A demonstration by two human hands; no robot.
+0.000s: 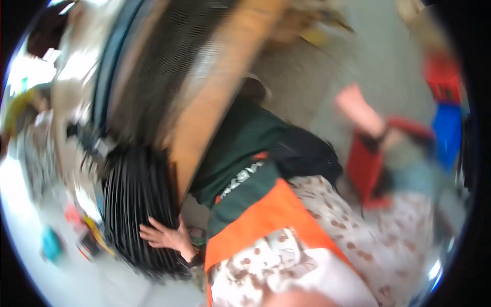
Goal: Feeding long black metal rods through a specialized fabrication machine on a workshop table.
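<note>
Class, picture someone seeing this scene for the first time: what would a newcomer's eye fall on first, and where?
Probably the big bundle of black strips at the left, with the left hand spread against it. The bright orange band beside the dark green cloth, near the centre, also stands out. Toward the right, the blurred right hand shows near a red container.

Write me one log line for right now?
Left hand: open against black, ribbed, rounded bundle | Right hand: blurred, seen over grey floor
</note>
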